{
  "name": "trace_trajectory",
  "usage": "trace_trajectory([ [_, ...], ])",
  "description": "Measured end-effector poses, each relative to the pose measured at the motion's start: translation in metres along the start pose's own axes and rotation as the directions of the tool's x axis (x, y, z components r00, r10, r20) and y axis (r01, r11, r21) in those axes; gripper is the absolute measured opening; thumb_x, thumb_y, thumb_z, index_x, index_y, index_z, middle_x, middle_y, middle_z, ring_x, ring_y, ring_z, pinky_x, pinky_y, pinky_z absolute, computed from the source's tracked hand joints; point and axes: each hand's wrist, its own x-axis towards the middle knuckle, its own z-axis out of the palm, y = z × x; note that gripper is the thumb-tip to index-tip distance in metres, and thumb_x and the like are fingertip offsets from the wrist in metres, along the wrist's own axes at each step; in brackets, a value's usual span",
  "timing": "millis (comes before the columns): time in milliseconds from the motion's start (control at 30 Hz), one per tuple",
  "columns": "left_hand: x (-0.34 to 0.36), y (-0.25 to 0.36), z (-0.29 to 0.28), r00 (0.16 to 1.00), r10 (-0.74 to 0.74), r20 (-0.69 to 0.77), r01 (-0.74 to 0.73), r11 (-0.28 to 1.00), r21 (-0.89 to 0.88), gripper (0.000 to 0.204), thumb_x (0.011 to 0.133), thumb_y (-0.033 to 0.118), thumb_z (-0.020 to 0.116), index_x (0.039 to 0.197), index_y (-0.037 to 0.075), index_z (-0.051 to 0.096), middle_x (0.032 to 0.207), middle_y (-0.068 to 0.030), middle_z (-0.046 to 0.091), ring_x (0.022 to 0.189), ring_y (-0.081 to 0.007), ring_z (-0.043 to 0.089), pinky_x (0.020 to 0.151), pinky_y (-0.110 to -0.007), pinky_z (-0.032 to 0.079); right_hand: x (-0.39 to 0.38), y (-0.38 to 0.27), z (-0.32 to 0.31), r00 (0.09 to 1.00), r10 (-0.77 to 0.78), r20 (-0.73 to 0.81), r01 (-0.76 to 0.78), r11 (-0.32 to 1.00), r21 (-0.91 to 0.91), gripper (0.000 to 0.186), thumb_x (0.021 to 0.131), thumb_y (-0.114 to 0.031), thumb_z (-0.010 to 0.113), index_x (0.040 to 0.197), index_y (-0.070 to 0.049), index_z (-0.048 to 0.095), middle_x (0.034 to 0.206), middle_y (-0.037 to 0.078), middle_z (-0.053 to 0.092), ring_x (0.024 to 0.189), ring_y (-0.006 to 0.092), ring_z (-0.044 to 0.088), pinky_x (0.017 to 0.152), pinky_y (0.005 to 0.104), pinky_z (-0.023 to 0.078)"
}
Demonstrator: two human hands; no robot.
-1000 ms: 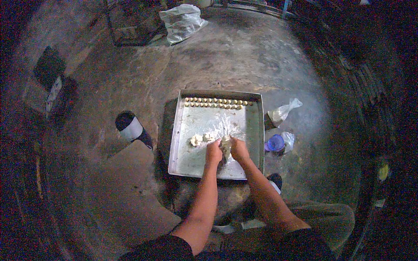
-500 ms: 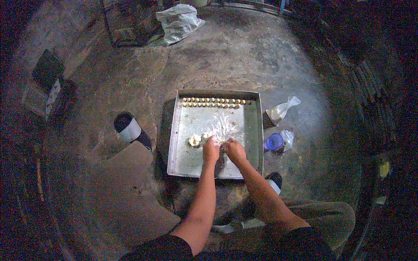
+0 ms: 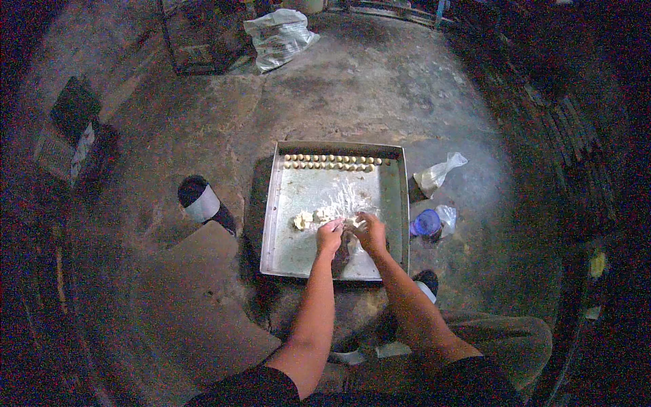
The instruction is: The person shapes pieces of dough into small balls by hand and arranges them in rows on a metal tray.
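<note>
A square metal tray (image 3: 291, 254) with raised sides lies before me. My left hand (image 3: 329, 239) is closed, thumb and forefinger pinching a small off-white piece of what looks like dough (image 3: 349, 222). My right hand (image 3: 370, 236) curls its fingers about the other side of that piece, the forefinger arched up; the grip is partly hidden. Left of my hands lie a lumpy dough chunk (image 3: 303, 220) and a smaller lump (image 3: 323, 214). White flour (image 3: 347, 195) is smeared beyond them. Small round dough balls (image 3: 330, 166) stand in two rows along the far side.
Right of the tray are a knotted plastic bag (image 3: 439, 175) of pale contents, a blue-purple round container (image 3: 426, 222) and a clear bag (image 3: 447, 220). My slippered foot (image 3: 201, 201) is at the left. A big white sack (image 3: 279, 39) stands far off on the concrete floor.
My right hand's fingers have lifted and loosened from a tighter curl, showing the pale piece between my hands. The left hand has turned slightly, its forefinger now pointing toward the right hand.
</note>
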Motion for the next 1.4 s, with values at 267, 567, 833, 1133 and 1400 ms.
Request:
trace_trajectory([
  [267,-0.012,0.017,0.017,0.983,0.164,0.083,-0.178,0.731,0.659,0.044,0.084,0.006,0.058,0.128,0.003,0.054,0.114,-0.0267,0.061,0.108,-0.0384,0.058,0.091,-0.043,0.045,-0.003,0.008,-0.011,0.983,-0.112,0.146,0.154,0.937,-0.315,0.050,0.067,-0.023,0.079,0.111,-0.005,0.064,0.108,0.018,0.059,0.095,0.0353,0.061,0.083,0.0421,0.050],
  [567,-0.015,0.019,0.011,0.909,0.397,-0.130,-0.128,0.560,0.819,0.030,0.076,0.006,0.067,0.106,0.004,0.064,0.114,-0.0162,0.060,0.102,-0.0338,0.060,0.082,-0.041,0.051,-0.006,-0.004,-0.014,0.955,0.095,0.282,-0.001,0.949,-0.315,0.059,0.067,-0.023,0.079,0.119,-0.006,0.057,0.118,0.020,0.055,0.104,0.0383,0.057,0.088,0.0434,0.049],
  [833,-0.007,0.016,0.013,0.945,0.327,-0.004,-0.192,0.564,0.803,0.019,0.085,0.014,0.055,0.088,0.000,0.067,0.088,-0.0203,0.066,0.084,-0.0360,0.065,0.075,-0.044,0.052,-0.010,-0.004,0.008,0.948,-0.161,0.275,0.271,0.861,-0.430,0.043,0.082,-0.021,0.063,0.122,-0.005,0.055,0.125,0.016,0.053,0.116,0.0357,0.050,0.094,0.0408,0.047],
  [1133,-0.018,0.025,-0.002,0.937,0.286,-0.201,-0.061,0.699,0.712,0.018,0.082,0.014,0.059,0.088,0.000,0.068,0.076,-0.0173,0.067,0.074,-0.0333,0.066,0.068,-0.045,0.051,-0.007,0.004,0.026,0.964,-0.059,0.259,0.138,0.944,-0.299,0.019,0.084,-0.020,0.054,0.088,-0.005,0.066,0.093,0.016,0.063,0.093,0.0340,0.060,0.083,0.0420,0.050],
  [1400,-0.003,0.024,-0.015,0.730,0.657,-0.189,-0.168,0.441,0.882,0.037,0.077,-0.001,0.056,0.113,0.004,0.063,0.108,-0.0207,0.062,0.102,-0.0369,0.058,0.091,-0.043,0.046,-0.003,0.022,0.006,0.999,-0.035,0.026,0.041,0.958,-0.285,0.017,0.081,-0.009,0.055,0.092,0.000,0.065,0.090,0.026,0.062,0.085,0.0438,0.061,0.079,0.0483,0.049],
])
